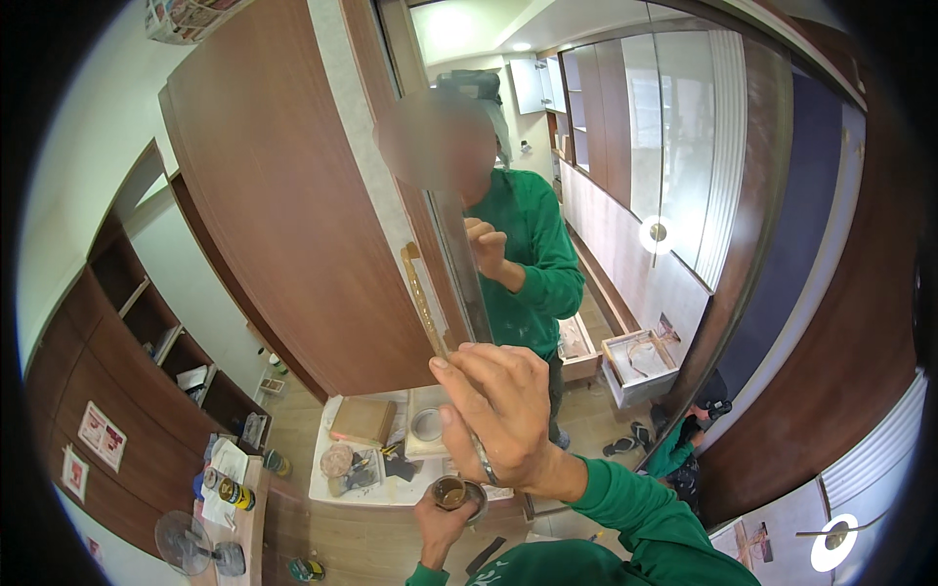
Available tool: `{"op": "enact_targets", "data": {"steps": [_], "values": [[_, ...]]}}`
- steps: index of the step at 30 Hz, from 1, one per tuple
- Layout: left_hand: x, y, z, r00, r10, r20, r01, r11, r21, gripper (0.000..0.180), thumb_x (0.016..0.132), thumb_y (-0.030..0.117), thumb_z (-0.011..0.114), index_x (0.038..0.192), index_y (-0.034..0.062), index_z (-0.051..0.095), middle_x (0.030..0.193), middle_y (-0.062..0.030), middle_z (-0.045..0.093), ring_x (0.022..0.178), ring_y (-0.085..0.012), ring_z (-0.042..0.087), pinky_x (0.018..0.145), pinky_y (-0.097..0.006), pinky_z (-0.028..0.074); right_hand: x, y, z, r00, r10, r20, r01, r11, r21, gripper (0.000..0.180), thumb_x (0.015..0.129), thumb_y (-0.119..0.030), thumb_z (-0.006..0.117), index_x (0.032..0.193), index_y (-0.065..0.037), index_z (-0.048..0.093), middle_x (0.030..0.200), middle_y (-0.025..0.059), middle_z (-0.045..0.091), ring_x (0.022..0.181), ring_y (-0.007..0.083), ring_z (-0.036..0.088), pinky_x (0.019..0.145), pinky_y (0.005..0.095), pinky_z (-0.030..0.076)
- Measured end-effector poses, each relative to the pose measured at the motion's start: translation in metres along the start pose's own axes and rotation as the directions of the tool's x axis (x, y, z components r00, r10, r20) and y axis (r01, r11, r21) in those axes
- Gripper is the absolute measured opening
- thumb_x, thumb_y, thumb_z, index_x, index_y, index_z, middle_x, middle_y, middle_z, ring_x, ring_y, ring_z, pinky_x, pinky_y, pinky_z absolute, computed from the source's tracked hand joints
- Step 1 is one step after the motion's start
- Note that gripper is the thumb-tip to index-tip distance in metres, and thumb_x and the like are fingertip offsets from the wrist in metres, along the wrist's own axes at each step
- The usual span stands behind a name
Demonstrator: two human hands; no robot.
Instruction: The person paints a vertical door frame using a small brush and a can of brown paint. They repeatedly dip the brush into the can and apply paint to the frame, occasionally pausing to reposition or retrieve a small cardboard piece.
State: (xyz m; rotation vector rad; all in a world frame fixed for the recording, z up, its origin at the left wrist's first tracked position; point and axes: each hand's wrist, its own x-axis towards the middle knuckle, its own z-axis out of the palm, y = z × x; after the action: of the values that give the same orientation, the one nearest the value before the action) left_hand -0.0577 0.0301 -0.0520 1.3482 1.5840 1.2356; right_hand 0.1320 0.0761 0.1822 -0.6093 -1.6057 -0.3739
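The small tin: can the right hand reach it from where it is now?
Probably yes. The left hand holds the tin just below the right hand, with nothing between them. But the right hand already grips a thin tool, so it is not free.

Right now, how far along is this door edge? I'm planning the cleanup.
Done: cannot tell. In hand: the right hand holds a thin tool at the pale edge strip; the left hand holds a small tin of brown stuff. Left: probably the strip above the hand.
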Motion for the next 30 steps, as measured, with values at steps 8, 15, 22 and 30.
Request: {"op": "enact_targets", "data": {"steps": [8,15,22,30], "values": [[0.003,-0.004,-0.001,0.999,0.035,-0.002,-0.035,0.999,0.016,0.050,0.069,0.019,0.093,0.110,-0.0035,0.075,0.099,-0.0118,0.080,0.091,-0.0188,0.076,0.086,-0.035,0.061,0.007,0.001,0.003,1.000,0.000,-0.004,0.000,1.000,-0.016,0.051,0.082,-0.008,0.073,0.132,0.003,0.072,0.120,0.0158,0.070,0.116,0.0335,0.065,0.100,0.0506,0.045],[0.006,-0.001,0.001,0.999,0.042,0.002,-0.042,0.998,0.043,0.050,0.069,0.019,0.093,0.110,-0.0038,0.075,0.099,-0.0124,0.081,0.091,-0.0191,0.077,0.086,-0.035,0.061,0.006,0.005,0.005,1.000,0.010,-0.020,-0.011,0.999,-0.030,0.050,0.083,-0.009,0.073,0.132,0.003,0.072,0.120,0.0156,0.071,0.116,0.0330,0.066,0.100,0.0500,0.046],[0.008,0.001,0.000,1.000,0.008,0.005,-0.008,1.000,0.031,0.050,0.069,0.017,0.093,0.110,-0.0043,0.074,0.099,-0.0130,0.080,0.091,-0.0198,0.077,0.086,-0.036,0.062,0.006,0.005,0.006,1.000,0.013,-0.028,-0.014,1.000,-0.023,0.049,0.084,-0.008,0.073,0.131,0.003,0.072,0.119,0.0154,0.071,0.115,0.0332,0.067,0.099,0.0493,0.046],[0.011,-0.007,0.000,1.000,0.002,0.009,-0.002,1.000,0.014,0.051,0.069,0.016,0.093,0.112,-0.0047,0.074,0.100,-0.0125,0.080,0.091,-0.0194,0.076,0.086,-0.035,0.061,0.004,0.006,0.006,0.999,0.028,-0.023,-0.029,1.000,-0.003,0.049,0.084,-0.008,0.073,0.131,0.003,0.072,0.118,0.0156,0.072,0.114,0.0335,0.067,0.098,0.0493,0.046]]}}
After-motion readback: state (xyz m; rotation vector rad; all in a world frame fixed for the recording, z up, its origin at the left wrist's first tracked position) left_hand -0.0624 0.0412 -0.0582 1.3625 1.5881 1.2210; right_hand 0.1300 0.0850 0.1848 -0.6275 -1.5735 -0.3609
